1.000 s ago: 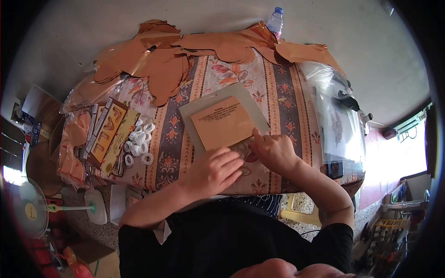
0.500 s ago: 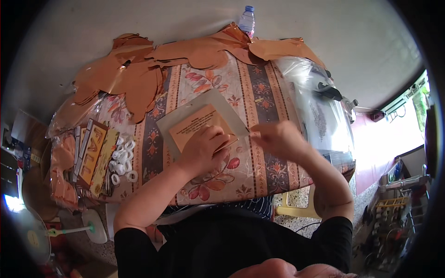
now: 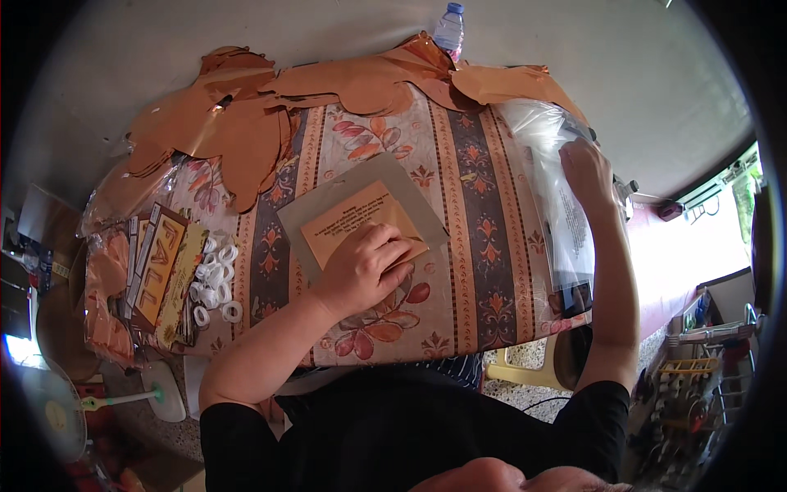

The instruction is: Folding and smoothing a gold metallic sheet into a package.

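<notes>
A flat orange packet (image 3: 352, 217) in clear plastic, with dark print, lies on a grey square sheet (image 3: 343, 179) at the middle of the table. My left hand (image 3: 366, 266) rests on the packet's near right part, its fingers curled and pressed onto it near the edge. My right hand (image 3: 586, 168) is over at the far right, its fingers bent down at the upper part of a pile of clear plastic bags (image 3: 566, 221). What those fingers hold, if anything, is hidden behind the hand.
Large copper-coloured foil shapes (image 3: 217, 135) lie along the far edge. A water bottle (image 3: 449, 33) stands behind them. At left are printed cards (image 3: 164, 271), several white rings (image 3: 215, 283) and bagged orange pieces (image 3: 106, 287). A dark phone-like object (image 3: 571, 298) lies at the right edge.
My right hand has moved from beside the packet out to the plastic bags at the far right, covering a dark object there. My left hand has stayed on the packet.
</notes>
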`<action>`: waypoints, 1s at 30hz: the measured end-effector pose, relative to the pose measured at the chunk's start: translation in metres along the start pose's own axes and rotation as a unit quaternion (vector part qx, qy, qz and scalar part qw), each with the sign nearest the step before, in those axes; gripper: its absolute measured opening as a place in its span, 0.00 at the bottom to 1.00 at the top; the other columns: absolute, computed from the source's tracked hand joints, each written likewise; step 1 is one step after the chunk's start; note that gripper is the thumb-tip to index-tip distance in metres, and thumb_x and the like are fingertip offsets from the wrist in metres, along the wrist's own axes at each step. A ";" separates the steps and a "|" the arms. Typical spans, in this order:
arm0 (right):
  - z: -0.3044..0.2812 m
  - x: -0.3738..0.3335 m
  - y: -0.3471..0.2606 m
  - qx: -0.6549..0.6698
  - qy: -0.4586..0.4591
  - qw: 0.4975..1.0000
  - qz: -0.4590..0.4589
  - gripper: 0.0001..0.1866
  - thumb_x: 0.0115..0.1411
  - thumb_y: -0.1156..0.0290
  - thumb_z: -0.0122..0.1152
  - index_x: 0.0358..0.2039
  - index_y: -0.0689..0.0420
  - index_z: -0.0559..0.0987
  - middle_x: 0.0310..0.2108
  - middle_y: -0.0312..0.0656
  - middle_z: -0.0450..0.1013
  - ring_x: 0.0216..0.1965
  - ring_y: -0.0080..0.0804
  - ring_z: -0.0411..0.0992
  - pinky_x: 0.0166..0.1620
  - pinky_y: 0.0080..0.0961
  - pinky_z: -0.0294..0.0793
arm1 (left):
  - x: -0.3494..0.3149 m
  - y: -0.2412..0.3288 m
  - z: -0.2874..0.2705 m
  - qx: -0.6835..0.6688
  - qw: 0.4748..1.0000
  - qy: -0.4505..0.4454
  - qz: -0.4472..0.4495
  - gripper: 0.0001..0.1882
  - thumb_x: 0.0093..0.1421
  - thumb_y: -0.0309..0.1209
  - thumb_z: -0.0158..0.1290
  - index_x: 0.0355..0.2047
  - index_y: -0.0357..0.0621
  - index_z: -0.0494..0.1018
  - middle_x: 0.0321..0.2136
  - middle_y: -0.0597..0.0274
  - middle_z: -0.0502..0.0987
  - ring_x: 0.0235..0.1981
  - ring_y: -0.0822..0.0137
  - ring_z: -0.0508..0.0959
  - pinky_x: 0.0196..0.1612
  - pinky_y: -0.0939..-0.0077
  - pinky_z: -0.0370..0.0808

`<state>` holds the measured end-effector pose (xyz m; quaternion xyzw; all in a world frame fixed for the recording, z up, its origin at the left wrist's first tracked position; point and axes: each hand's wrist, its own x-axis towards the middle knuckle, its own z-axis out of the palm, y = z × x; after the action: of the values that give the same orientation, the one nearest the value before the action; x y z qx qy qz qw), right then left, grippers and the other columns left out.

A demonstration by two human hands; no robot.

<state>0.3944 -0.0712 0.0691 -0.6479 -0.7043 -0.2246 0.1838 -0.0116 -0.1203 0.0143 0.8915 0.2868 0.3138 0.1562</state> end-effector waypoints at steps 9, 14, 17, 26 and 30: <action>0.047 0.025 0.013 -0.124 -0.127 0.984 -0.010 0.06 0.55 0.67 0.58 0.29 0.54 0.80 0.28 0.46 0.78 0.32 0.46 0.78 0.36 0.39 0.78 | 0.001 -0.001 0.002 -0.005 1.000 0.024 0.008 0.13 0.53 0.27 0.61 0.39 0.42 0.77 0.38 0.60 0.75 0.39 0.58 0.75 0.43 0.66 0.74; 0.056 0.034 0.017 -0.190 -0.157 0.967 -0.061 0.04 0.54 0.69 0.58 0.27 0.51 0.81 0.27 0.42 0.78 0.31 0.40 0.79 0.34 0.32 0.79 | 0.001 -0.002 0.002 -0.021 0.999 0.031 0.009 0.12 0.52 0.26 0.61 0.38 0.41 0.77 0.36 0.61 0.75 0.37 0.59 0.75 0.40 0.67 0.75; 0.052 0.031 0.015 -0.279 -0.188 0.938 -0.077 0.04 0.55 0.70 0.58 0.26 0.50 0.80 0.27 0.40 0.78 0.31 0.37 0.80 0.33 0.30 0.79 | 0.002 -0.003 0.004 -0.023 0.999 0.034 0.015 0.11 0.52 0.25 0.61 0.37 0.41 0.77 0.34 0.61 0.76 0.36 0.59 0.75 0.39 0.67 0.75; -0.066 -0.032 -0.090 0.178 -0.197 0.964 -0.016 0.10 0.53 0.68 0.63 0.21 0.59 0.74 0.20 0.45 0.73 0.25 0.44 0.74 0.30 0.37 0.73 | 0.001 -0.004 0.003 -0.046 0.998 0.042 0.005 0.07 0.55 0.25 0.58 0.35 0.42 0.76 0.29 0.58 0.77 0.31 0.57 0.76 0.36 0.66 0.75; -0.079 -0.055 -0.146 0.232 -0.345 0.897 -0.149 0.09 0.54 0.67 0.62 0.22 0.58 0.77 0.20 0.44 0.74 0.24 0.44 0.75 0.31 0.36 0.74 | -0.001 -0.008 0.004 -0.052 0.998 0.035 -0.011 0.04 0.59 0.28 0.53 0.33 0.41 0.73 0.29 0.59 0.76 0.33 0.56 0.74 0.39 0.63 0.73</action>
<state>0.2519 -0.1700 0.0932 -0.5111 -0.8439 0.1584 0.0389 -0.0127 -0.1153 0.0073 0.8676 0.2847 0.3574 0.1959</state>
